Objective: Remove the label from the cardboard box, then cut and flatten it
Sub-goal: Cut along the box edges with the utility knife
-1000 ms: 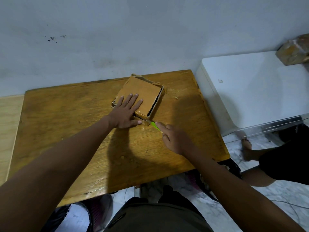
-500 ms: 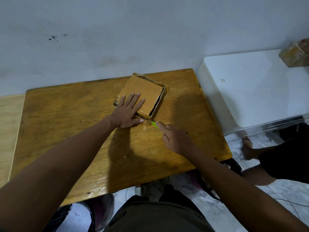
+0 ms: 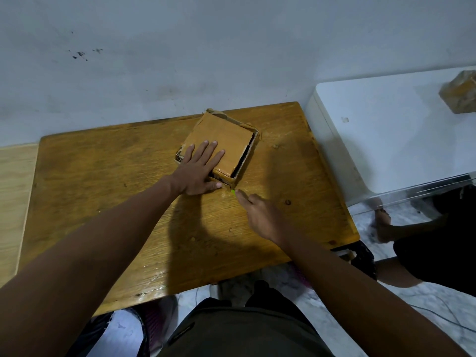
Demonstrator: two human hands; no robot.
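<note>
A shallow brown cardboard box [image 3: 226, 143] lies on the wooden table [image 3: 103, 189] near the wall, its top flap sunk inside the rim. My left hand [image 3: 198, 171] presses flat on the box's near left part, fingers straight and spread. My right hand [image 3: 260, 215] grips a small cutter with a green tip [image 3: 232, 192]. Only that tip shows, and it touches the box's near corner. The blade itself is hidden.
A white appliance [image 3: 386, 140] stands right of the table with another brown box [image 3: 461, 95] on it. A person's bare foot and leg [image 3: 383, 222] are on the marble floor at the right. My own legs are below the table's front edge.
The cutter's green tip has slid closer to the box's near corner, with less of it showing. My left hand stays pressed on the box. The view has shifted slightly.
</note>
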